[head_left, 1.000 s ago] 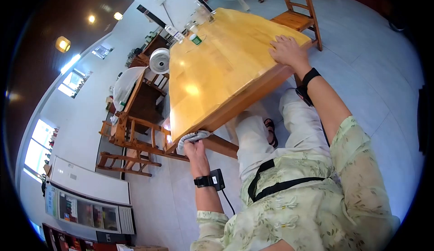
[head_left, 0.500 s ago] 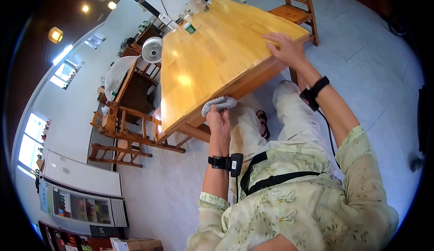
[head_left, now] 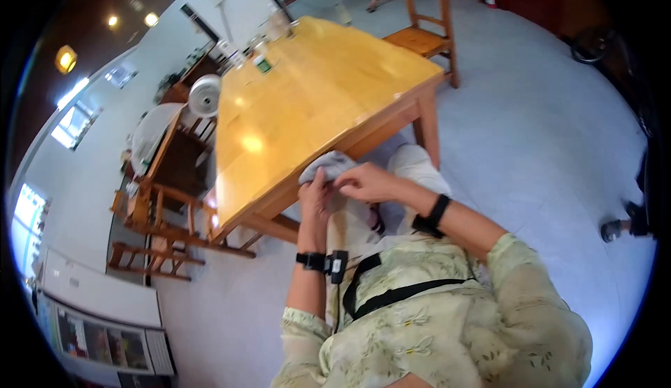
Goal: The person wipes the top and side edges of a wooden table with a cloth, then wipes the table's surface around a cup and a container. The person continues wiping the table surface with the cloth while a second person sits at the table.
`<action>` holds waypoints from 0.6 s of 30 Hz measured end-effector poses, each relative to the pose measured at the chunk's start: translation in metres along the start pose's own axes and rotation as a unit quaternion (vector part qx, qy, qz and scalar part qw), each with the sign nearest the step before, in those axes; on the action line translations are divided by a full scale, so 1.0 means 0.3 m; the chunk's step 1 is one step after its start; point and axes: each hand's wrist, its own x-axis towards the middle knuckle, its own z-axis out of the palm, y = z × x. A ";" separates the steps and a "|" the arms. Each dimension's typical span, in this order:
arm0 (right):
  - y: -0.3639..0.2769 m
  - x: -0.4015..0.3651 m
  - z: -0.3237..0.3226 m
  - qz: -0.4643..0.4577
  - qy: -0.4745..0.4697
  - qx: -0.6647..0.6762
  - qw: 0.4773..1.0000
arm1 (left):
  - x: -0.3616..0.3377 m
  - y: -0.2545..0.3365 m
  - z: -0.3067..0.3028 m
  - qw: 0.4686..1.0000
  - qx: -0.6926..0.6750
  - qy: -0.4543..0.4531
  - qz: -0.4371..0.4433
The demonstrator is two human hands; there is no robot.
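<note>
A folded grey cloth [head_left: 326, 164] is bunched at the near edge of the wooden table [head_left: 307, 101]. My left hand [head_left: 316, 194] grips it from below, thumb up against its front. From the right, my right hand [head_left: 368, 181] meets the cloth with fingers curled together at its lower edge; its fingertips are partly hidden there. Both hands are close together in front of my lap.
Bottles and a green-labelled container [head_left: 262, 64] stand at the table's far end. A wooden chair [head_left: 423, 35] is beyond its right corner, with more chairs [head_left: 168, 213] to the left. A white fan [head_left: 205, 96] is behind. Another person's foot [head_left: 611, 231] shows at far right.
My right hand has left the tabletop's right corner and come down left to the cloth. My left hand still holds the cloth. The view has shifted right, and a person's foot has appeared.
</note>
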 end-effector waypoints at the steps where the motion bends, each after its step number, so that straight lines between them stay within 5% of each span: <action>1: 0.058 0.023 0.039 0.003 0.015 -0.015 1.000 | 0.025 -0.019 -0.026 1.000 0.009 -0.007 -0.004; 5: 0.049 0.084 0.081 0.171 -0.019 0.120 0.978 | 0.047 -0.049 -0.048 0.998 0.061 -0.009 0.032; 7: 0.040 0.100 0.103 0.267 0.006 0.275 0.924 | 0.015 -0.039 -0.038 0.997 0.071 0.000 0.029; 13: 0.045 0.173 0.125 0.291 0.106 0.347 0.885 | -0.050 -0.023 -0.181 0.967 0.233 -0.053 0.083; 18: 0.105 0.201 0.144 0.274 0.181 0.374 0.867 | -0.175 0.142 -0.185 0.920 0.318 0.005 0.227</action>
